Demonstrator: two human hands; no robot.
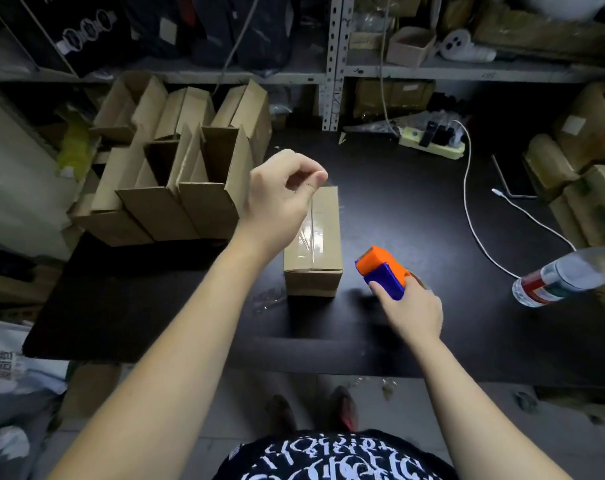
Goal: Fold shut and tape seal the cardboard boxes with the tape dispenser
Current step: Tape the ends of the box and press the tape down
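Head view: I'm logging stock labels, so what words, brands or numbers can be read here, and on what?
Nothing reads with certainty.
white bag: printed characters, too blurred.
bottle: red label, too blurred.
shirt: white script pattern, not legible.
black carton on the shelf: white letters, cut off at the frame edge.
taped box and tape dispenser: no text visible.

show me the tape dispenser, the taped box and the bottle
tape dispenser [387, 279]: head view, blue body
taped cardboard box [315, 233]: head view, taped top face
plastic bottle [567, 276]: head view, clear middle
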